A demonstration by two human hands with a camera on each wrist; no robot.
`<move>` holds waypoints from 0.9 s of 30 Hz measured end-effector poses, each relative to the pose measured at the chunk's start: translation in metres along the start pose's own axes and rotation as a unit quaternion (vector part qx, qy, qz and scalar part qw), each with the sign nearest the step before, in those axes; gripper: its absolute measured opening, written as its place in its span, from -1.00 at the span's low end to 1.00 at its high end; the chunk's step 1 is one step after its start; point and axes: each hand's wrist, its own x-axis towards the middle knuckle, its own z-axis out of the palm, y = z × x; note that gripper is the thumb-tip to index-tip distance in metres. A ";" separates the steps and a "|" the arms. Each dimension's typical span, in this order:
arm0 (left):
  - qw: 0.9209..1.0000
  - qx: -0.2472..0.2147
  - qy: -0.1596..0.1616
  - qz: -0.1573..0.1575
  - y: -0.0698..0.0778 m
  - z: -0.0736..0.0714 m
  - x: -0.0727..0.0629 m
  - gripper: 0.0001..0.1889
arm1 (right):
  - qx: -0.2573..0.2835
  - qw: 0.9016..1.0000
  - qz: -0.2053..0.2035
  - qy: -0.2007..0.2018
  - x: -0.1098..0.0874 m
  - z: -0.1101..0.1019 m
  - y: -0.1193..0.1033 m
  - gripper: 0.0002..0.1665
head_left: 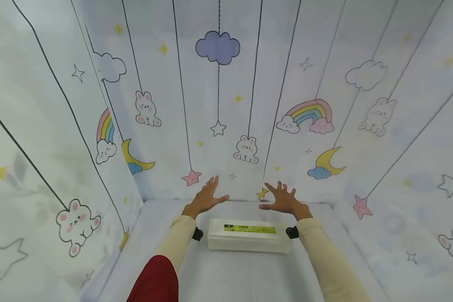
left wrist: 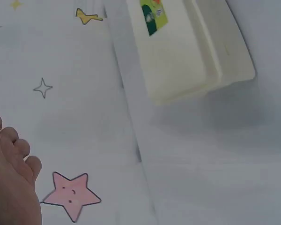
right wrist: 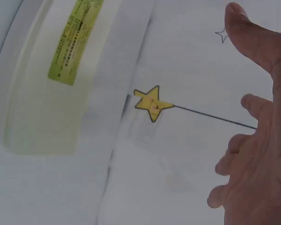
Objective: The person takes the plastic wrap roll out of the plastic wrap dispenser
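A long, cream-white plastic box (head_left: 249,243) with a lid lies crosswise on the white surface, a green and yellow label (head_left: 250,229) along its top. My left hand (head_left: 205,198) is held in the air beyond the box's left end, fingers spread and thumb pointing inward. Mirroring it past the right end, my right hand (head_left: 283,199) has its fingers spread too. Neither hand touches the box. In the left wrist view the box (left wrist: 178,61) is apart from the left hand (left wrist: 11,178); in the right wrist view the right hand (right wrist: 255,140) holds nothing.
White cloth walls (head_left: 226,159) printed with rabbits, clouds, stars and rainbows rise behind and on both sides. The white tabletop (head_left: 234,277) meets the back wall just beyond the box. Dark wrist-worn pieces (head_left: 197,234) show at both cuffs.
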 end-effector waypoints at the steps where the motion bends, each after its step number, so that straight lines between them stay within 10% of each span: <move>1: 1.000 -0.016 -0.004 -0.006 -0.005 0.001 -0.004 0.12 | 0.003 1.000 -0.007 -0.003 0.001 0.005 0.001 0.38; 15: 0.991 -0.120 -0.054 0.006 -0.078 0.062 -0.046 0.39 | 0.055 0.992 -0.080 -0.078 -0.009 0.072 -0.010 0.41; 27: 0.955 -0.295 -0.008 0.016 -0.121 0.118 -0.060 0.28 | 0.070 0.991 -0.065 -0.097 0.000 0.111 -0.012 0.29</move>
